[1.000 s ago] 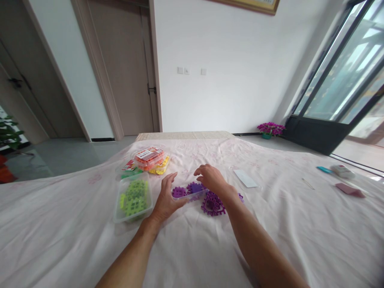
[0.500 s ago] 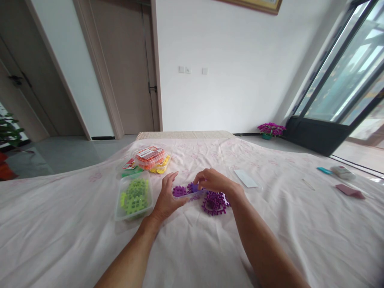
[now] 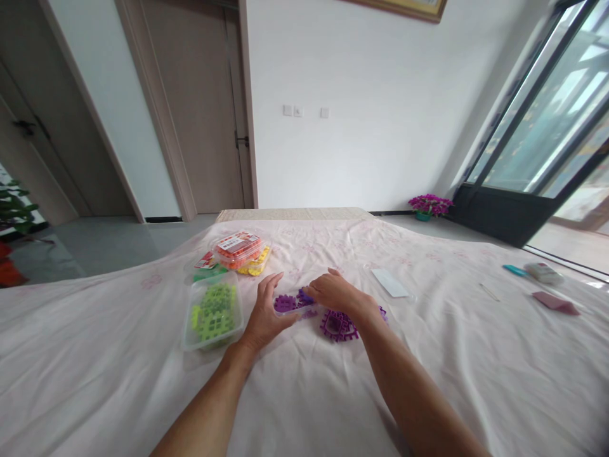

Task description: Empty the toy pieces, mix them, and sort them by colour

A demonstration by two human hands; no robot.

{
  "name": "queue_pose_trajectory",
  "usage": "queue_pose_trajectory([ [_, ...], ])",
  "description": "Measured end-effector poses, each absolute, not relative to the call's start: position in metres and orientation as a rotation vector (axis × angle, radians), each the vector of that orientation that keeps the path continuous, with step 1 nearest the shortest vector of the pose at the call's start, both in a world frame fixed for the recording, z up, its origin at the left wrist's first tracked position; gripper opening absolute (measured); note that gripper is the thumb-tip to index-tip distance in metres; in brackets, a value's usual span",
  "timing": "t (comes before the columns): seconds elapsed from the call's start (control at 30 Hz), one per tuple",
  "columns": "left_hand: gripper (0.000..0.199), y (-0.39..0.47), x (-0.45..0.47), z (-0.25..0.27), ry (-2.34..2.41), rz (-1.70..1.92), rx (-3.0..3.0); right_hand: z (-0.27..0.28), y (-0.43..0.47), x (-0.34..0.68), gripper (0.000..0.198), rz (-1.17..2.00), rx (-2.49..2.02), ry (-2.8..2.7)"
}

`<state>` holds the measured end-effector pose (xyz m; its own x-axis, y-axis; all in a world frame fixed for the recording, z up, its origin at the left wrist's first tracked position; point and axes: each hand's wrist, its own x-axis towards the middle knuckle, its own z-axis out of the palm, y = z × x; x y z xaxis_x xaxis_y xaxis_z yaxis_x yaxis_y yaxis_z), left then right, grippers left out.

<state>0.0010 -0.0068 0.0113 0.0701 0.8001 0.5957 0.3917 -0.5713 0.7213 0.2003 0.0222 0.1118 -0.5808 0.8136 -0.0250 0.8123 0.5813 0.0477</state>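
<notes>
My left hand (image 3: 267, 316) is wrapped round the left end of a clear plastic box (image 3: 301, 310), thumb along its near side. Purple interlocking building pieces (image 3: 286, 303) lie inside the box. My right hand (image 3: 333, 291) reaches over the box's right part, fingers bent down on a bluish-purple building piece (image 3: 305, 296) that they partly cover. A pile of purple interlocking pieces (image 3: 335, 325) rests on the cloth beneath my right wrist, which hides some of it.
Left stands an open box (image 3: 186, 339) of green pieces (image 3: 215, 314). Behind it are packs of orange pieces (image 3: 238, 249) and yellow pieces (image 3: 257, 261). A clear lid with a white card (image 3: 390, 283) lies right; farther right are a pink item (image 3: 556, 303) and a blue item (image 3: 514, 270).
My right hand has shifted slightly and flattened over the box, covering more of the bluish-purple piece. More of the loose pile shows right of my wrist. My left hand stays put.
</notes>
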Motion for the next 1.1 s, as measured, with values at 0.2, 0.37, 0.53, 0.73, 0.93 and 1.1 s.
queue_pose_trajectory([
  [0.2, 0.093, -0.004, -0.001, 0.008, 1.187, 1.511, 1.993, 0.124, 0.02, 0.197, 0.033, 0.142, 1.37, 2.821],
  [0.37, 0.093, -0.003, 0.0, 0.006, 1.18, 1.534, 1.983, 0.138, 0.028, 0.226, 0.025, -0.202, 1.786, 2.944],
  [0.53, 0.088, -0.005, 0.001, 0.009, 1.26, 1.597, 1.952, 0.138, 0.037, 0.274, 0.031, -0.399, 2.032, 2.672],
  [0.73, 0.089, -0.005, 0.0, 0.007, 1.346, 1.554, 1.962, 0.117, 0.045, 0.276, 0.027, -0.584, 1.896, 2.523],
  [0.93, 0.088, -0.004, 0.001, 0.007, 1.322, 1.593, 1.98, 0.105, 0.047, 0.254, 0.019, -0.566, 1.793, 2.527],
  [1.1, 0.086, -0.003, 0.0, 0.008, 1.303, 1.605, 1.994, 0.098, 0.049, 0.252, 0.011, -0.603, 1.839, 2.506],
])
